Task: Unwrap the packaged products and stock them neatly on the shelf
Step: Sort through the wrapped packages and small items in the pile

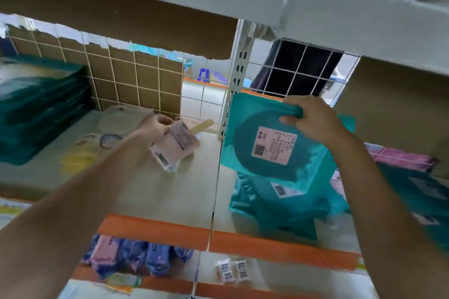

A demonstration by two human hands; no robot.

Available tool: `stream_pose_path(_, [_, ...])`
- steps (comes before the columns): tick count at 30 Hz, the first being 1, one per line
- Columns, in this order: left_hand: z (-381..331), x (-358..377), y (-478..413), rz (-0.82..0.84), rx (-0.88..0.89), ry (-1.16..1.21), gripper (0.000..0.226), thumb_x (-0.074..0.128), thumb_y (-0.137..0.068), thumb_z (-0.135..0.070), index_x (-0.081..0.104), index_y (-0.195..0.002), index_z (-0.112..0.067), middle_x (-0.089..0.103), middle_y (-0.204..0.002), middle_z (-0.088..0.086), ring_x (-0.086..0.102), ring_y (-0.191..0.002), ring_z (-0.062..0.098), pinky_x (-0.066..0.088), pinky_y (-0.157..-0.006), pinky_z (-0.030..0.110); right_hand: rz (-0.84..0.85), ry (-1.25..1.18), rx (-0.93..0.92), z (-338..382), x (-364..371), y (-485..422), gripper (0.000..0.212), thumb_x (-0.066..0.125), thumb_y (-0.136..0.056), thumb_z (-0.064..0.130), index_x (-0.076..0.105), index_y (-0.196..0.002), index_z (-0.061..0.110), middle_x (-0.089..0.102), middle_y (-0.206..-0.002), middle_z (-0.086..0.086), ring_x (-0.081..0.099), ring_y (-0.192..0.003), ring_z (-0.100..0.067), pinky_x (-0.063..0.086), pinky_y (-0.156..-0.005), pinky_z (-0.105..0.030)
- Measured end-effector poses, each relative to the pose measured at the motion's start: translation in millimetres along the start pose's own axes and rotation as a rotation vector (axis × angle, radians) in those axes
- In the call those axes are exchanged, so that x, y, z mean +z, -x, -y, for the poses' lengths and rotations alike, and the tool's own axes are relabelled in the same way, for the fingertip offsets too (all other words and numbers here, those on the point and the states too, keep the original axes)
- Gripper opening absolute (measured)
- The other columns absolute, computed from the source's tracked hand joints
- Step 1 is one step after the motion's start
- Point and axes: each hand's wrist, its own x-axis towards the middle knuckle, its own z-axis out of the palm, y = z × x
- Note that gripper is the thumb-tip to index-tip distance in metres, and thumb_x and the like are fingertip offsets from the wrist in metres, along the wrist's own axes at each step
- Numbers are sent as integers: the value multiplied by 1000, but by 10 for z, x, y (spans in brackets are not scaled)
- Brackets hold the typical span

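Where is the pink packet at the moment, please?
In the head view, the left hand holds the pink packet over the shelf, left of centre, just left of the white upright and the teal package.

Shelf [170, 192], orange front strip [155, 230], wire grid backing [136, 75].
- Pink packet [177, 145], barcode-labelled, wooden stick [201, 126] projecting from it; pinched by the left hand [155, 126], lower end touching the shelf.
- Teal package [272, 150], white barcode label [273, 144]; gripped at its top edge by the right hand [313, 121], held tilted above a teal pile [274, 204].
- Teal stack [41, 109], far left.
- Pink packages [401, 158], far right.
- Blue and pink packets [136, 260], lower shelf.
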Motion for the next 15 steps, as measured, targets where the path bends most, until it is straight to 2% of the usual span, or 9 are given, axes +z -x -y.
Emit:
stream_pose_path(1, [37,11,-52,2,-16,-13,18,54,-92,-5,61,-108,-8,63,-114,16,55,-90,24,46,-76,28,-16,-10,9,49,2,39,26,70,-83,22,65,-108,20,62,-98,-2,58,-92,-22,43,-80,-34])
stream_pose_path(3, [96,30,-126,18,-35,-74,20,55,-90,-5,61,-109,-10,62,-118,13,57,-99,27,45,-81,31,-33,-12,29,157,12,125,17,70,-82,19,65,-98,21,60,-88,2,56,-86,-21,40,-73,-31])
stream_pose_path(5, [128,31,-148,39,-32,-147,25,57,-90,-8,59,-115,-10,60,-120,11,56,-104,27,44,-78,31,-40,-4,47,270,26,192,12,70,-82,18,62,-89,24,58,-82,3,56,-83,-22,38,-70,-31])
stream_pose_path(8, [168,-21,-152,77,37,-227,32,60,-89,-15,54,-120,-13,58,-121,8,56,-100,23,46,-76,30,-52,11,75,476,61,267,15,69,-82,18,58,-85,27,59,-82,3,56,-83,-22,41,-73,-34])
stream_pose_path(11, [141,-124,-135,104,160,-285,34,61,-89,-21,53,-122,-15,59,-123,5,57,-104,22,49,-84,34,-70,22,103,678,124,325,13,69,-83,19,59,-85,26,58,-83,4,56,-84,-21,43,-75,-34])
stream_pose_path(15, [30,-277,-48,143,423,-278,35,59,-90,-24,52,-124,-16,56,-127,6,55,-107,22,46,-79,27,-105,30,141,923,221,407,13,68,-83,22,65,-96,20,61,-87,2,58,-87,-24,47,-80,-39])
